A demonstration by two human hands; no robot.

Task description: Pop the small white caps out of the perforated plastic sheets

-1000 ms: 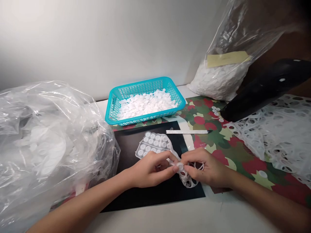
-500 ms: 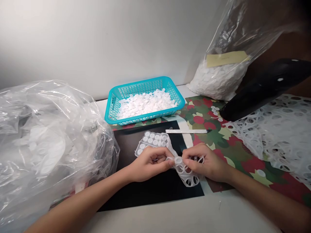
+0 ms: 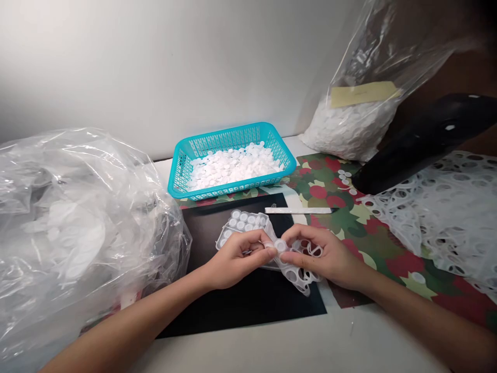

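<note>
Both my hands work a white plastic sheet of round caps (image 3: 248,224) over a black mat (image 3: 248,300). My left hand (image 3: 236,259) pinches the sheet's near edge, fingers closed. My right hand (image 3: 322,256) grips the emptied, hole-riddled end of the sheet (image 3: 297,274), and its thumb and forefinger pinch a small white cap (image 3: 280,245) at the sheet's middle. The far part of the sheet holds several caps in rows.
A turquoise basket (image 3: 182,171) of loose white caps stands behind the mat. A crumpled clear bag (image 3: 77,223) fills the left. A clear bag of caps (image 3: 349,124) leans at back right. Empty perforated sheets (image 3: 446,207), a black object (image 3: 419,140), a white strip (image 3: 298,210).
My hands have shifted slightly up and away. The emptied end of the sheet has twisted, and my right fingers have moved onto a cap in the sheet's middle.
</note>
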